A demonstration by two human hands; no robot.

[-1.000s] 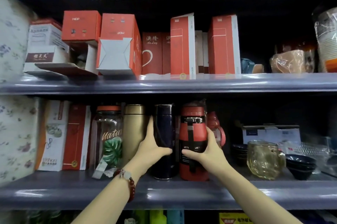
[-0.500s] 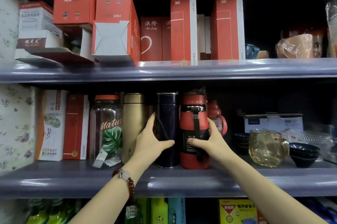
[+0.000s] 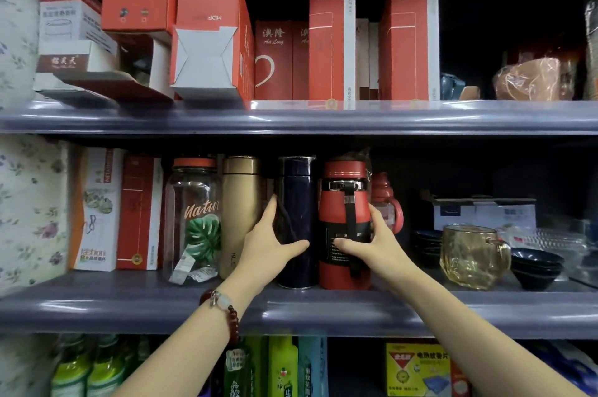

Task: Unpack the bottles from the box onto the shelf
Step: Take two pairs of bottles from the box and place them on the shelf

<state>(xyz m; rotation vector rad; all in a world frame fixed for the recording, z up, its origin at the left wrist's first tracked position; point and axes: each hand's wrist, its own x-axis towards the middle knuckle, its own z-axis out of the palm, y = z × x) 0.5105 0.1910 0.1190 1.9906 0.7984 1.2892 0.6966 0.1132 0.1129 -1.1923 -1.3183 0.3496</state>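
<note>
The tall dark navy metal flask [image 3: 296, 222] stands upright on the grey middle shelf [image 3: 323, 312], and everything else is best placed against it. The left hand [image 3: 270, 246] wraps its lower body, thumb across the front and fingers [image 3: 270, 209] reaching round its left side, gripping it, probably to square it into the row. Touching the flask's right side is the squat red insulated bottle with a black strap and label band [image 3: 344, 225]; the right hand [image 3: 375, 241] clasps that one likewise, thumb on the label, fingers behind its right flank, so the pair seem to be pressed together to save room. Just left of the flask stands a slim gold metal flask [image 3: 241, 202], then a clear glass jar with an orange lid and leaf print [image 3: 192, 218]. Well to the right sits an amber glass mug [image 3: 472, 254]. No source box can be picked out with certainty.
</note>
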